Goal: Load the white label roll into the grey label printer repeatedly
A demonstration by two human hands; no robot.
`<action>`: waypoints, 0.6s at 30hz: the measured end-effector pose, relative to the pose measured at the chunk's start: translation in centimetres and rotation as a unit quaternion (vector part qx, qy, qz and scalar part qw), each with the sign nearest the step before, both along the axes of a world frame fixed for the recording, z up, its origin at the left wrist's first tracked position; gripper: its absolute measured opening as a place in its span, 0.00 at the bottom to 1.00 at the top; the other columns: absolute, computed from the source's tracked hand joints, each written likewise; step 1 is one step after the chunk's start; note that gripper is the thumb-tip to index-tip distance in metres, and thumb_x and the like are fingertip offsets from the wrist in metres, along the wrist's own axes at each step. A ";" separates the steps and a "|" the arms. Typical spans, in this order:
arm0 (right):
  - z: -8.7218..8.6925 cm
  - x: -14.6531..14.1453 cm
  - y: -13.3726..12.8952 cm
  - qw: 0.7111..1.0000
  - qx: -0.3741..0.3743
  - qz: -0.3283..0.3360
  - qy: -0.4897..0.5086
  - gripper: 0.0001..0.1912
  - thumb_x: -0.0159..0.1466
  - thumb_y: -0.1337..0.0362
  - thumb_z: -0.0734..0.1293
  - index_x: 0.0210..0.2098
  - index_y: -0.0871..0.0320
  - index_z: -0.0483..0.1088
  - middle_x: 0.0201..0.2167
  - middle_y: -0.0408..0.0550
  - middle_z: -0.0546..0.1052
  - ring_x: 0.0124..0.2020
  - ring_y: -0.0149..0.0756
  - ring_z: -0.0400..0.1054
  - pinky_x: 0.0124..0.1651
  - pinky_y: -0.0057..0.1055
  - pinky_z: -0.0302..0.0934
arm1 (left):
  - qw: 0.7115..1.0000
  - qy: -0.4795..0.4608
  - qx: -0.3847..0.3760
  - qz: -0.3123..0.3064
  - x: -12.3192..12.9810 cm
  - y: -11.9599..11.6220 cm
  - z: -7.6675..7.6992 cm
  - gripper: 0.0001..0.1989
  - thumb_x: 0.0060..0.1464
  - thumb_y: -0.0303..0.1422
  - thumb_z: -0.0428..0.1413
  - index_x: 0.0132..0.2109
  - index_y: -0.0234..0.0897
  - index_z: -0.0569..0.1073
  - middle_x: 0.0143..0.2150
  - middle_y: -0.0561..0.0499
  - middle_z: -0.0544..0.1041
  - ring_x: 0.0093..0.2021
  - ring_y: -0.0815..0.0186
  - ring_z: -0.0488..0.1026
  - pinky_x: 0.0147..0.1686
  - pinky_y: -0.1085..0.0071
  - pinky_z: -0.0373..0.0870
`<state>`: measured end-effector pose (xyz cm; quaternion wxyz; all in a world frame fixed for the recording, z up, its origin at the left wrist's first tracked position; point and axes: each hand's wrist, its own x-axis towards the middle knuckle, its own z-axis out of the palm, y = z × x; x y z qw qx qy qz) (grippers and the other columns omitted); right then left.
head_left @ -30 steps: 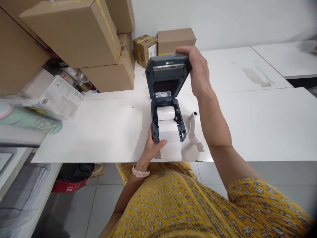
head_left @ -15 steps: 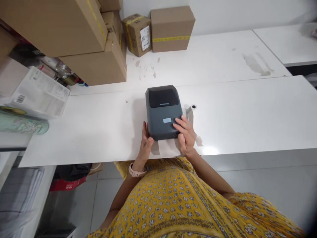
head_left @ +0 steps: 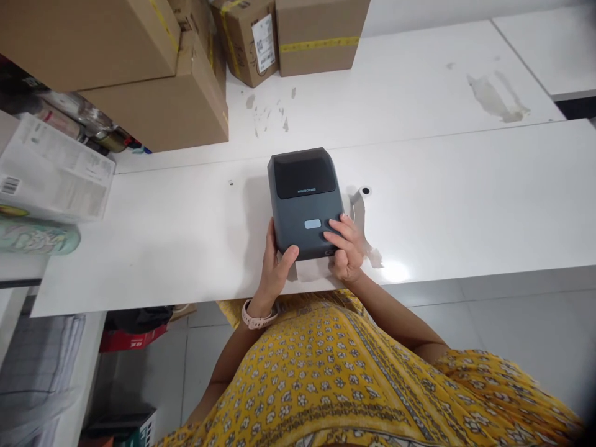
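A dark grey label printer (head_left: 305,214) with a black lid and a light blue button sits near the front edge of the white table. My left hand (head_left: 275,267) grips its lower left corner, thumb on the top edge. On the lower right side my right hand (head_left: 347,248) holds the printer, two fingers resting on its top beside the button and the others curled. Just right of the printer lies a small white paper roll (head_left: 365,191), its loose strip trailing toward the front edge.
Cardboard boxes (head_left: 158,112) are stacked at the back left, with two more boxes (head_left: 321,37) behind the printer. A white carton (head_left: 56,174) and a green bottle (head_left: 41,236) lie at the far left. The white table (head_left: 456,198) extends right.
The camera view has shifted, so the boxes appear higher and further left. My left thumb has moved onto the printer's front corner. My right hand stays on its right side.
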<state>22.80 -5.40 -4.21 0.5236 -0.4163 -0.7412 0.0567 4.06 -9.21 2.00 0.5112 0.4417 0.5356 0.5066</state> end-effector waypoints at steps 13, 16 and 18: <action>2.5 -0.3 -0.8 0.999 -0.035 -0.007 0.012 0.32 0.74 0.58 0.44 0.62 0.47 0.73 0.57 0.48 0.79 0.71 0.48 0.64 0.69 0.63 0.63 | 0.985 0.050 -0.110 -0.124 0.3 -5.1 -1.2 0.29 0.59 0.59 0.57 0.27 0.39 0.66 0.22 0.56 0.63 0.24 0.70 0.59 0.25 0.70 0.57; 2.5 -0.2 -0.6 1.000 -0.012 0.006 0.007 0.30 0.75 0.57 0.45 0.59 0.46 0.74 0.57 0.47 0.79 0.70 0.46 0.66 0.68 0.60 0.66 | 0.979 -0.009 -0.140 -0.145 1.2 -3.8 -0.6 0.31 0.57 0.62 0.56 0.26 0.38 0.66 0.21 0.56 0.62 0.23 0.71 0.58 0.24 0.71 0.54; 2.6 0.0 -0.5 1.000 0.001 0.019 0.003 0.28 0.75 0.57 0.47 0.58 0.47 0.74 0.58 0.46 0.79 0.69 0.46 0.67 0.67 0.58 0.67 | 0.973 -0.044 -0.163 -0.156 1.4 -3.4 -0.4 0.30 0.57 0.62 0.57 0.28 0.38 0.67 0.22 0.55 0.64 0.23 0.71 0.58 0.24 0.71 0.54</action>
